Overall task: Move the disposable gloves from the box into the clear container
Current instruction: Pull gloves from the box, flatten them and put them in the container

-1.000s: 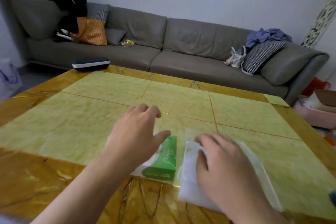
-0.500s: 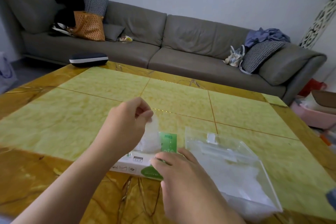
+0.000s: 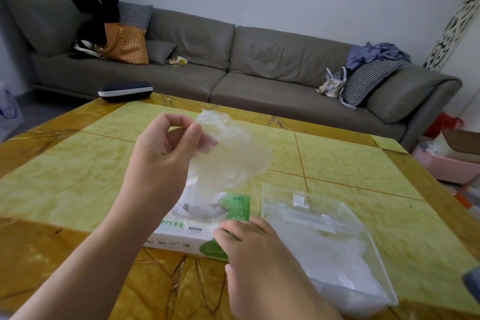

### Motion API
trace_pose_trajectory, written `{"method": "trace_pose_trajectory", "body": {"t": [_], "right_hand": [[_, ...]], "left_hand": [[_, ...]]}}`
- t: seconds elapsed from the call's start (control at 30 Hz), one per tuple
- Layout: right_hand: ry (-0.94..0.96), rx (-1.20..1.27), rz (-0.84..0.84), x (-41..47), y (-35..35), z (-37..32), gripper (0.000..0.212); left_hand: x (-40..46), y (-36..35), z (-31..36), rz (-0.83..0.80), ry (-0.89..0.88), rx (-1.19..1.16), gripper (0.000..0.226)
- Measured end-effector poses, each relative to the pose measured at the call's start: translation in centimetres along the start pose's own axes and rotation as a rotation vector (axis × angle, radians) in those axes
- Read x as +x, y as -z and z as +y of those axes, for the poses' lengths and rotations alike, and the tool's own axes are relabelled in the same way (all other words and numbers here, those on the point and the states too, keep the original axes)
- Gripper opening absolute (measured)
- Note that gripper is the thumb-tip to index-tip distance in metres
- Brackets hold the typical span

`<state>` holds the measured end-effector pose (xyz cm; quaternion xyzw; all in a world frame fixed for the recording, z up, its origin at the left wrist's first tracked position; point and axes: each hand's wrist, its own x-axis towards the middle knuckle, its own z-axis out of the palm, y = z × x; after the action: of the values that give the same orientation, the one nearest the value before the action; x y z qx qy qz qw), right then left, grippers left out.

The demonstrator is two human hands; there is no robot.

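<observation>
Left hand (image 3: pixel 166 153) pinches a thin translucent plastic glove (image 3: pixel 228 153) between thumb and curled fingers, raised above the box, its lower end trailing into the opening; right hand (image 3: pixel 257 254) rests with relaxed fingers on the white-and-green cardboard glove box (image 3: pixel 192 231); both sit on the yellow-green tiled table (image 3: pixel 78 176); just right of the box lies the clear plastic container (image 3: pixel 324 241), crumpled gloves inside.
</observation>
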<state>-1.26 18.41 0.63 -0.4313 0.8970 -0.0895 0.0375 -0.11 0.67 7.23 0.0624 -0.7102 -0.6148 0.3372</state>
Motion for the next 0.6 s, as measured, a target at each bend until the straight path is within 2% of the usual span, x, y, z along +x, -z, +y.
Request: {"method": "trace_pose_trajectory", "body": {"t": [0.1,0.2,0.33,0.4,0.5,0.53,0.6], "right_hand": [[0.003,0.04,0.043,-0.1,0.0,0.0,0.057],[-0.025,0.122,0.176,-0.5,0.2,0.0,0.04],[-0.094,0.239,0.674,-1.1,1.9,0.8,0.014],[-0.149,0.312,0.798,-1.0,2.8,1.5,0.014],[-0.299,0.397,0.648,-0.5,3.0,2.6,0.063],[-0.323,0.437,0.599,-0.3,2.8,2.8,0.069],[-0.317,0.488,0.603,-0.2,2.4,3.0,0.055]], "left_hand": [[-0.3,-0.4,-0.6,-0.047,0.018,0.087,0.01],[-0.5,-0.7,-0.9,-0.09,0.011,0.117,0.006],[-0.7,-0.7,-1.4,-0.185,0.008,0.168,0.005],[-0.9,-0.7,-1.6,-0.327,-0.002,0.238,0.004],[-1.5,-1.0,-1.8,-0.538,-0.043,0.35,0.004],[-1.6,-1.1,-1.7,-0.59,-0.061,0.375,0.004],[-1.7,-1.1,-1.9,-0.678,-0.089,0.399,0.01]]}}
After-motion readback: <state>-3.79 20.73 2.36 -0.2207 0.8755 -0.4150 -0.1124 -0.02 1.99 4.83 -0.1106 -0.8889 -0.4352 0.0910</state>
